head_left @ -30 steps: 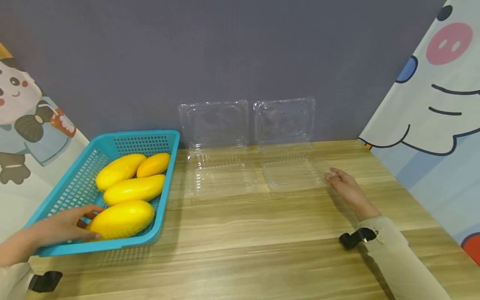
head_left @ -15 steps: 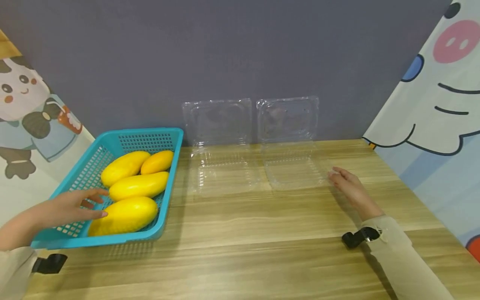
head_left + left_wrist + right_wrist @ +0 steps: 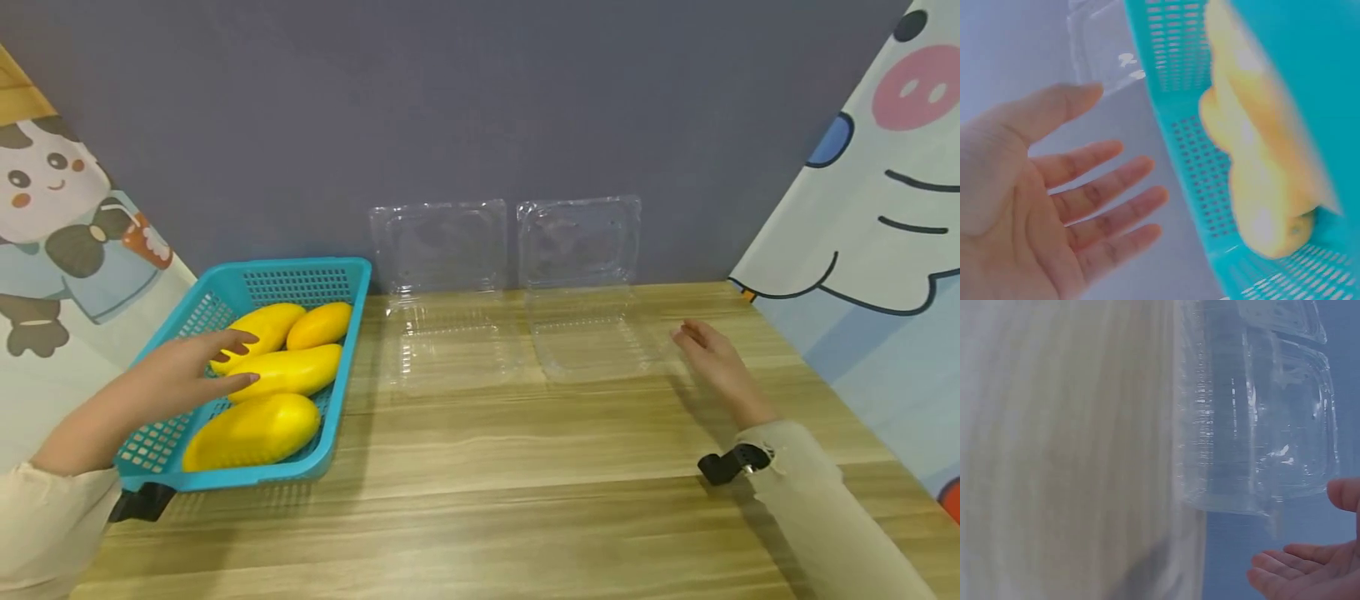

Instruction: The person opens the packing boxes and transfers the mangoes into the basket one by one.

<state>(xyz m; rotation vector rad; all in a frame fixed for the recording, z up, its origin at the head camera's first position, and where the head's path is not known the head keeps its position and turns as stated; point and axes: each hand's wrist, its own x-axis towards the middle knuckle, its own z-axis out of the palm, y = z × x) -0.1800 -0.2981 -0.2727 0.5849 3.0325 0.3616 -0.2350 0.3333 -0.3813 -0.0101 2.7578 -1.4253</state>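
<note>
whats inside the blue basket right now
Four yellow mangoes lie in the blue basket. The left hand hovers over them with straight fingers, covering part of the two middle ones. Whether anything lies beneath the fruit cannot be seen.

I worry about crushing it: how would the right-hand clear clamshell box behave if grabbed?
The right clamshell box looks thin, so it probably flexes and dents easily. Empty and open, it seems very light and would likely slide on the table if the right hand nudged it.
</note>
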